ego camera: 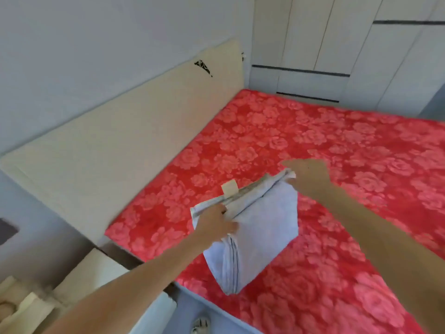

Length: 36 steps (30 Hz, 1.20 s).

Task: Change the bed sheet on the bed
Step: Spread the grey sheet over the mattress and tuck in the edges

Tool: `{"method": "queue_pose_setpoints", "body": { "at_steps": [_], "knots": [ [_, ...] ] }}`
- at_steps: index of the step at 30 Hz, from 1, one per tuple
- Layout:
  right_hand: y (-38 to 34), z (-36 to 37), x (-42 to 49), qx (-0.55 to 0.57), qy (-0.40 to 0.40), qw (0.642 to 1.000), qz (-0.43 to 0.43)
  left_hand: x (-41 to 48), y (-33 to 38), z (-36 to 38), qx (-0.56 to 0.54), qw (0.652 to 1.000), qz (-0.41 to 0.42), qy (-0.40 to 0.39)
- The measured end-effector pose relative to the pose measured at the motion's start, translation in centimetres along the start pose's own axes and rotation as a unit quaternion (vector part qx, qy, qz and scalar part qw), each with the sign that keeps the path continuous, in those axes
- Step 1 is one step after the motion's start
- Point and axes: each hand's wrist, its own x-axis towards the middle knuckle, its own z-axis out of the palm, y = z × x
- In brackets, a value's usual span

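A folded pale blue-grey bed sheet (262,227) hangs over the near left part of the bed, its lower folds resting on the red floral mattress (337,150). My left hand (216,220) grips the sheet's upper left edge. My right hand (305,172) pinches the upper right corner of the same edge. A small cream tag (228,187) sticks up from the top edge between the two hands. The mattress is bare apart from this sheet.
A cream padded headboard (120,150) runs along the bed's left side against the wall. White wardrobe doors (337,51) stand beyond the far end. A cream bedside unit (91,273) sits at the lower left. A foot in a sandal (199,325) shows on the floor.
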Motion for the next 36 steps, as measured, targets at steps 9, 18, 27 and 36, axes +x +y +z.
{"method": "queue_pose_setpoints", "body": {
  "at_steps": [9, 18, 27, 36],
  "knots": [
    [-12.2, 8.2, -2.5, 0.365, -0.2, 0.886, 0.206, 13.4, 0.7, -2.1, -0.194, 0.968, -0.141, -0.078],
    [-11.7, 10.8, 0.4, 0.435, -0.013, 0.836, 0.336, 17.0, 1.4, -1.3, -0.169, 0.972, -0.047, -0.157],
    [-3.2, 11.3, -1.5, 0.376, 0.02, 0.836, 0.4, 19.1, 1.4, -3.7, -0.172, 0.984, -0.048, -0.015],
    [12.7, 0.5, 0.0, 0.111, 0.069, 0.826, 0.548, 25.0, 6.4, -15.2, -0.265, 0.962, 0.014, 0.065]
  ]
}}
